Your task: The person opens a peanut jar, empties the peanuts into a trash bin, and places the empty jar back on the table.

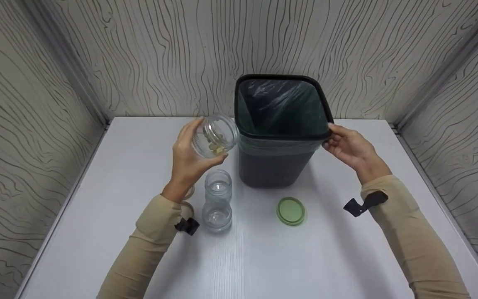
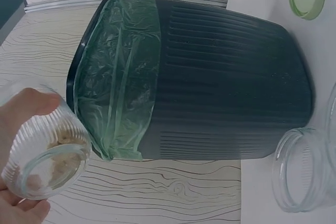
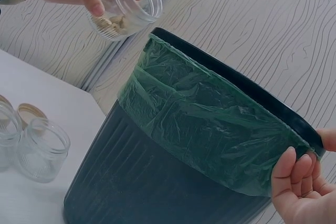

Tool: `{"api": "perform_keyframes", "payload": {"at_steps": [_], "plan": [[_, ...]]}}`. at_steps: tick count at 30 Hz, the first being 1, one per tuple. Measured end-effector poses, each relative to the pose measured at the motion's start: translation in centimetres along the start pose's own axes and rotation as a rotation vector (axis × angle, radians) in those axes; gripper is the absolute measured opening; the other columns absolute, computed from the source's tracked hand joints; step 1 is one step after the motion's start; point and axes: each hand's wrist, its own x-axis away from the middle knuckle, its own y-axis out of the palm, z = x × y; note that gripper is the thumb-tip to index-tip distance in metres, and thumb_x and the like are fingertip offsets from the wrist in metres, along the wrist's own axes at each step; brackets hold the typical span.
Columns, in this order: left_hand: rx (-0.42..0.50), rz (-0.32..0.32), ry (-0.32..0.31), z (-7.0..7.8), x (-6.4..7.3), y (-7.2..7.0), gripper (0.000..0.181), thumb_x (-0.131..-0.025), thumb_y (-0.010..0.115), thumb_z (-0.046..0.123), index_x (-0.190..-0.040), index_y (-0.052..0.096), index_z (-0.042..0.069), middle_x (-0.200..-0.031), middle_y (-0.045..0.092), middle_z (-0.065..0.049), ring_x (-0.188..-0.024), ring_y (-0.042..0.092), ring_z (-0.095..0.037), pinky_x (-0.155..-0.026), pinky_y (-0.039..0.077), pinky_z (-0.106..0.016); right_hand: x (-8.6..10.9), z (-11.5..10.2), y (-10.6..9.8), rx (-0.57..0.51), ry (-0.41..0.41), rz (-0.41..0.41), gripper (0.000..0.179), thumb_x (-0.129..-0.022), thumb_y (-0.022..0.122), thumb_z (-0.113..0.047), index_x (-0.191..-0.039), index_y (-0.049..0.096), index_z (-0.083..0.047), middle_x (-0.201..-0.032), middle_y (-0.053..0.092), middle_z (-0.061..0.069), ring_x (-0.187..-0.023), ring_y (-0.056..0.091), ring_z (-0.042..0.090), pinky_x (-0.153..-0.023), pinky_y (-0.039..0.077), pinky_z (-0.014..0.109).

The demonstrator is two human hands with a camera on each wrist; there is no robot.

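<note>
My left hand (image 1: 189, 153) grips a clear glass jar (image 1: 206, 139), tilted with its mouth toward the trash bin. Several small pale pieces (image 3: 116, 24) lie inside the jar, against its lower side. The dark trash bin (image 1: 268, 168) has a black rim and a green plastic liner (image 2: 118, 77) folded over it. At the bin's right side, my right hand (image 1: 353, 149) pinches the rim and liner between thumb and fingers. In the right wrist view, the held jar hangs right beside the bin's upper left corner.
Two open glass jars, a nearer one (image 1: 217, 218) and a farther one (image 1: 218, 182), stand in front of the bin on the white table (image 1: 131, 166). A green lid (image 1: 291, 211) lies to their right. Two gold-coloured lids, one a clearly visible lid (image 3: 31, 114), are partly hidden by the left arm.
</note>
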Motion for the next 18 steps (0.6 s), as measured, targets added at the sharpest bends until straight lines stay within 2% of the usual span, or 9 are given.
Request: {"api": "perform_keyframes", "payload": {"at_steps": [10, 18], "plan": [[-0.030, -0.003, 0.062, 1.0, -1.8, -0.1, 0.085, -0.060, 0.090, 0.017, -0.133, 0.051, -0.004, -0.131, 0.057, -0.020, -0.124, 0.055, -0.031, -0.109, 0.046, -0.045, 0.0, -0.1, 0.0, -0.025, 0.012, 0.010, 0.012, -0.097, 0.054, -0.012, -0.090, 0.061, -0.006, -0.083, 0.065, 0.003, -0.077, 0.058, 0.012, -0.070, 0.050, 0.023], [-0.057, -0.026, 0.063, 1.5, -3.2, 0.0, 0.085, -0.060, 0.089, 0.016, -0.133, 0.050, -0.003, -0.135, 0.056, -0.021, -0.129, 0.051, -0.033, -0.112, 0.044, -0.044, -0.1, 0.0, 0.0, -0.040, 0.014, 0.010, 0.015, -0.097, 0.053, -0.011, -0.088, 0.064, -0.006, -0.081, 0.065, 0.004, -0.075, 0.059, 0.013, -0.069, 0.050, 0.023]]}}
